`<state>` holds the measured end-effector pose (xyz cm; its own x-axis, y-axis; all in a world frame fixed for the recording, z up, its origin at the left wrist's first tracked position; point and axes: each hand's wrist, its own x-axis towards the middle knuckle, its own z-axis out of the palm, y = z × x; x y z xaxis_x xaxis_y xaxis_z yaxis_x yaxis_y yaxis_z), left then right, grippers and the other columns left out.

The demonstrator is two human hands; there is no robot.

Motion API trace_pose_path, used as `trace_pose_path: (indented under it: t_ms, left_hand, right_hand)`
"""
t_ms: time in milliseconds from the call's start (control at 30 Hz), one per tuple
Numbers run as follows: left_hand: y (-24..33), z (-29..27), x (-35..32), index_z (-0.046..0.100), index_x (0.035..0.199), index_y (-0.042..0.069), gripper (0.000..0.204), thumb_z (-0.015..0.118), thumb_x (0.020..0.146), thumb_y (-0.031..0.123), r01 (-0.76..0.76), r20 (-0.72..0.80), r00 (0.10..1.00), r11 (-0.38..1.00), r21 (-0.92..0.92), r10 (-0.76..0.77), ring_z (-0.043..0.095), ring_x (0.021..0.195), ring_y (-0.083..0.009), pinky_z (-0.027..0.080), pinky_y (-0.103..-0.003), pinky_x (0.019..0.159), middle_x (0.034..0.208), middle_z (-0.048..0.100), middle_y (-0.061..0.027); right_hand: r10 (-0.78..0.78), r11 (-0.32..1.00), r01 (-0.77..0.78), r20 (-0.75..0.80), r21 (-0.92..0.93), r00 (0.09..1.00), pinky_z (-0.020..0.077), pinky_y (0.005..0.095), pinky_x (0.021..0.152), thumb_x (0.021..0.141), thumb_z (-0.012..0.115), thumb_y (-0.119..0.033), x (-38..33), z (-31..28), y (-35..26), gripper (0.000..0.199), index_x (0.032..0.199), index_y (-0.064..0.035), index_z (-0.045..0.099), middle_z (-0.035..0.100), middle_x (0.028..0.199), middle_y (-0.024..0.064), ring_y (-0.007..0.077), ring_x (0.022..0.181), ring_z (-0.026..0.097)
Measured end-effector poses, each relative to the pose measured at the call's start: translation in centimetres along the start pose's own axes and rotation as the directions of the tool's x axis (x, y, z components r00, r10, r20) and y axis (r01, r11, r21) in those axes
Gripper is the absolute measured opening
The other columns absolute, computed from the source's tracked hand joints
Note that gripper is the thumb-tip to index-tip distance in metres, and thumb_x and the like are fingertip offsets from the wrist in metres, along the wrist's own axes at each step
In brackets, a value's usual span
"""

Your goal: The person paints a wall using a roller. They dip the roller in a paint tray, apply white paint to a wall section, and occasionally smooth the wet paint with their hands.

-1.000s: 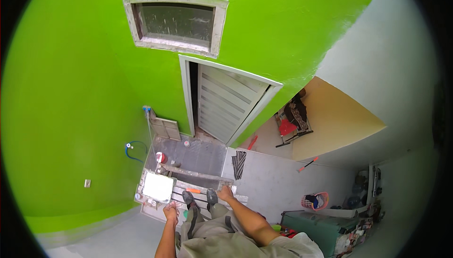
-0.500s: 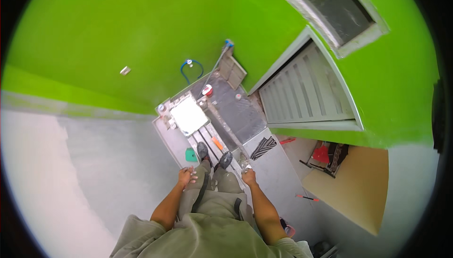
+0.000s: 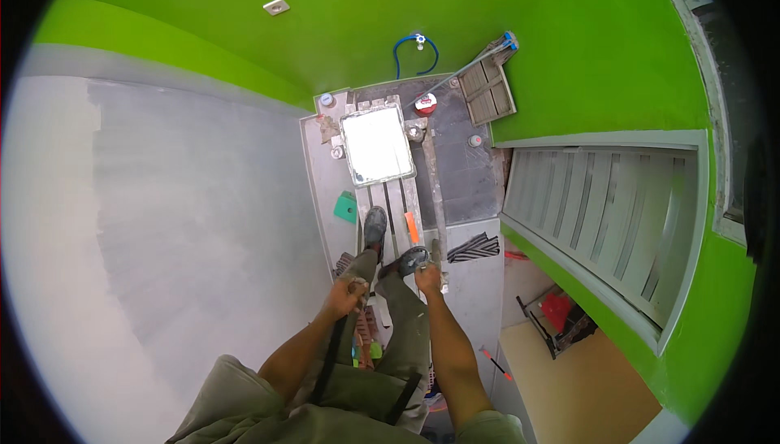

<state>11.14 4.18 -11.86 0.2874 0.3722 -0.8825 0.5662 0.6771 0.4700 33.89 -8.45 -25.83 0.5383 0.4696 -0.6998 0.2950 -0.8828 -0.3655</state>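
I look straight down at my own legs and dark shoes (image 3: 375, 225) standing on the rungs of a grey metal ladder (image 3: 400, 203). My left hand (image 3: 344, 297) is closed around a dark, rod-like handle that runs back toward my body. My right hand (image 3: 426, 279) is closed on the ladder's right rail, beside my right shoe (image 3: 411, 260). Beyond my feet a white rectangular tray (image 3: 376, 145) lies at the ladder's far end. An orange tool (image 3: 412, 228) rests on a rung.
A bright green wall (image 3: 244, 30) meets the grey floor (image 3: 187, 200). A white louvred door (image 3: 609, 208) stands at the right. Near the ladder are a green flat tool (image 3: 346, 207), a red-lidded can (image 3: 425, 104), a blue hose (image 3: 414, 47) and a grey grille (image 3: 485, 91).
The view has swung from the wall and window down to my feet and the floor. My hands stay low by my knees, the left now gripping the dark handle.
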Motion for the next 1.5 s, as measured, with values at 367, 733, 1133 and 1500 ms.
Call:
trace_pose_path:
  t_ms: [367,733,1133,1500]
  left_hand:
    - [-1.9,-2.2,2.2,0.051,0.126,-0.010,0.040,0.066,0.092,0.005,-0.203,-0.002,0.979,0.976,-0.079,0.204,0.070,0.083,-0.0171,0.059,-0.027,0.057,0.110,0.065,-0.0188]
    - [0.8,-3.2,2.4,0.052,0.124,-0.010,0.044,0.070,0.086,0.004,-0.300,0.003,0.954,0.954,-0.027,0.300,0.068,0.090,-0.0156,0.054,-0.029,0.081,0.106,0.068,-0.0160]
    - [-1.1,-2.5,2.9,0.060,0.115,-0.003,0.041,0.075,0.082,0.017,-0.284,-0.030,0.958,0.958,0.042,0.285,0.071,0.088,-0.0165,0.052,-0.029,0.082,0.090,0.073,-0.0103]
    - [-2.2,-2.2,3.2,0.061,0.115,0.000,0.041,0.076,0.082,0.018,-0.275,-0.003,0.961,0.961,-0.003,0.275,0.072,0.083,-0.0156,0.054,-0.028,0.076,0.091,0.073,-0.0098]
  right_hand:
    - [0.124,0.969,-0.131,-0.046,-0.209,0.991,0.0512,0.0524,0.096,0.083,0.072,-0.030,16.8,13.4,-0.3,0.069,0.137,-0.0005,0.040,0.055,0.130,0.0243,0.0413,0.120,0.057]
    - [-0.003,0.990,0.032,0.207,-0.134,0.978,0.0530,0.0539,0.087,0.087,0.069,-0.033,21.7,13.8,-1.3,0.060,0.129,0.0029,0.045,0.060,0.116,0.0334,0.0485,0.102,0.064]
    - [-0.215,0.975,0.212,0.037,0.061,0.976,0.0509,0.0551,0.083,0.094,0.063,-0.023,13.9,6.2,-8.1,0.042,0.127,0.0014,0.051,0.063,0.108,0.0331,0.0514,0.098,0.063]
    - [-0.126,0.992,0.125,0.058,0.011,0.990,0.0509,0.0555,0.081,0.099,0.054,-0.033,8.6,4.2,-3.4,0.044,0.125,0.0022,0.059,0.066,0.100,0.0328,0.0506,0.096,0.064]
